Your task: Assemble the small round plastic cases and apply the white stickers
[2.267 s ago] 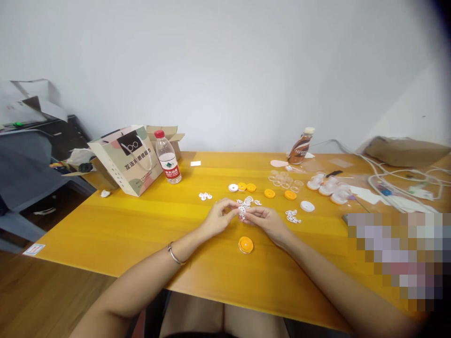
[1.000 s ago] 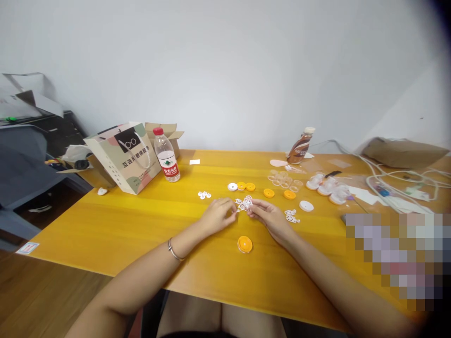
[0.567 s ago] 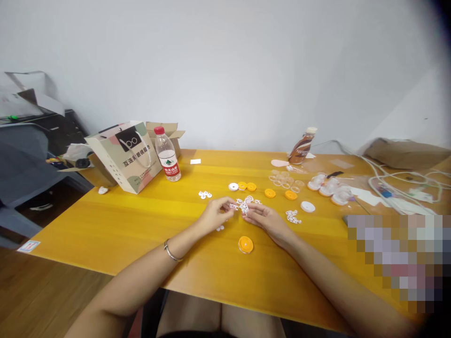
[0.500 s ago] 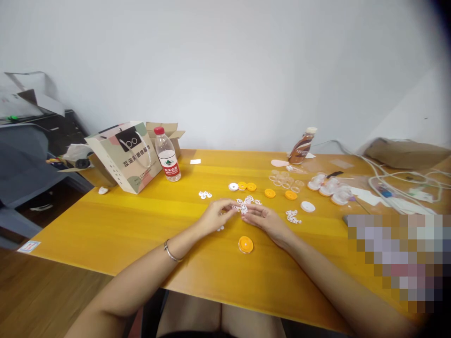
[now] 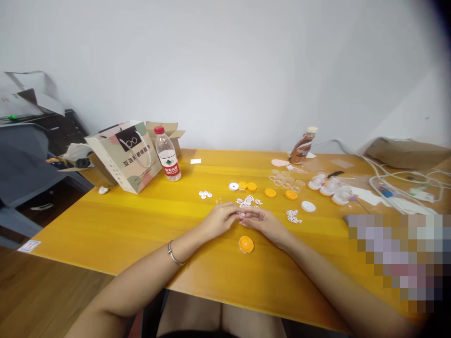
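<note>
My left hand (image 5: 222, 218) and my right hand (image 5: 266, 223) meet over the middle of the table, fingertips together. Between them shows a sliver of a small white openwork piece (image 5: 241, 214), mostly hidden by the fingers; both hands are closed on it. Just beyond the fingertips lies a loose pile of similar white openwork pieces (image 5: 248, 200). Nearer to me, an orange round case (image 5: 246, 244) rests on the table below the hands. To the right of my right hand lie more white cut-out pieces (image 5: 293, 216).
Behind the hands sit a white disc (image 5: 233, 186), orange discs (image 5: 270, 193), clear rings (image 5: 282, 178) and small white parts (image 5: 203, 194). A water bottle (image 5: 168, 155) and paper bag (image 5: 128, 157) stand left. At right are a brown drink bottle (image 5: 302, 146), clear-domed orange cases (image 5: 327, 185) and cables (image 5: 380, 180).
The hands have drawn closer together and the fingers now cover most of the white openwork piece, which showed more plainly before. The left hand has shifted slightly to the right.
</note>
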A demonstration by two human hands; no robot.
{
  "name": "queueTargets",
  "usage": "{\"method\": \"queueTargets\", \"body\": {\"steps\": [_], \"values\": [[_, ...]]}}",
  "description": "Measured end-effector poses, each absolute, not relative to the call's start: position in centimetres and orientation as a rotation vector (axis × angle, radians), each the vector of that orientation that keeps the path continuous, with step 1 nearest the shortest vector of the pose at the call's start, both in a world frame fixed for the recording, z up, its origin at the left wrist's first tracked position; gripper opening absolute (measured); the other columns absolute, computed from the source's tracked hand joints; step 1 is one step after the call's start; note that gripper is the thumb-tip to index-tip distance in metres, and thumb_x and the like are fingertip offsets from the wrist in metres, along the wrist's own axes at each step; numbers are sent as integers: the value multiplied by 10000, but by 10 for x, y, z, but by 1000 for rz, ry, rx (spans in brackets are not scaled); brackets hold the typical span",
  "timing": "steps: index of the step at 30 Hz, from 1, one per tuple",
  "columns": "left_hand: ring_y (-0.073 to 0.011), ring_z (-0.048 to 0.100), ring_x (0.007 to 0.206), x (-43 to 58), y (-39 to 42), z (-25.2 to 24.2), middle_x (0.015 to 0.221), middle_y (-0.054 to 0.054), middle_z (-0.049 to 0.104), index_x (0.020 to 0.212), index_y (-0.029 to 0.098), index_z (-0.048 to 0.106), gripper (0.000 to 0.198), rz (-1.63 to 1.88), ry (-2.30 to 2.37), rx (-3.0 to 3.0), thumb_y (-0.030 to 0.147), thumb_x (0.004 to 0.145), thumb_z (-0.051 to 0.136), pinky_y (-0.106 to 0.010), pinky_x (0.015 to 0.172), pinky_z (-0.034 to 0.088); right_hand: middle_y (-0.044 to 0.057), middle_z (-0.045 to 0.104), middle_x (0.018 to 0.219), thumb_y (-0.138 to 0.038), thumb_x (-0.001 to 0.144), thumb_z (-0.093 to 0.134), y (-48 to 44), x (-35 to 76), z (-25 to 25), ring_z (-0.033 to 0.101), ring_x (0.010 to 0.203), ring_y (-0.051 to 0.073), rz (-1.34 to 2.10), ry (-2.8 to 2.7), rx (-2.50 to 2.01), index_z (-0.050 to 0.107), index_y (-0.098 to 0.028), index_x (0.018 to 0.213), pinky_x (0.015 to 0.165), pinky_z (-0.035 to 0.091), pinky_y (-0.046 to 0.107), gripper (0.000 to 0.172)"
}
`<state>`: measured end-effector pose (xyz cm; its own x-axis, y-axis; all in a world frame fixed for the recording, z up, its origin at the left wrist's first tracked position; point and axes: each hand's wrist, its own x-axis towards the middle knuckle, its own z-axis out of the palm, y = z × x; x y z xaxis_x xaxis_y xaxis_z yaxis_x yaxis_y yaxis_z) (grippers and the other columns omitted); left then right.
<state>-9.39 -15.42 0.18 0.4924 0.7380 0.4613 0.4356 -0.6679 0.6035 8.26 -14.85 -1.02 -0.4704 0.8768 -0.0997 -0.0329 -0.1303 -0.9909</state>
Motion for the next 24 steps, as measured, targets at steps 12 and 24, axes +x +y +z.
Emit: {"method": "queueTargets", "body": {"steps": [12,24], "values": [[-136,557,765,-92,-154,-5,822,-40,596,1023,197,612,242,1005,1067,2330,166,826,474,-243,731,441,10,625,817,-321,622,698,-148,82,-10,609,791,156,1624,-1505,-1029,600,-191,961,875,447,379,377],[-132,588,771,-86,-154,-7,823,-28,635,888,163,566,115,1095,1142,2076,156,801,492,-238,706,457,39,640,888,-390,635,685,-149,80,-6,610,814,162,1611,-1496,-1011,618,-179,897,871,456,380,343]]}}
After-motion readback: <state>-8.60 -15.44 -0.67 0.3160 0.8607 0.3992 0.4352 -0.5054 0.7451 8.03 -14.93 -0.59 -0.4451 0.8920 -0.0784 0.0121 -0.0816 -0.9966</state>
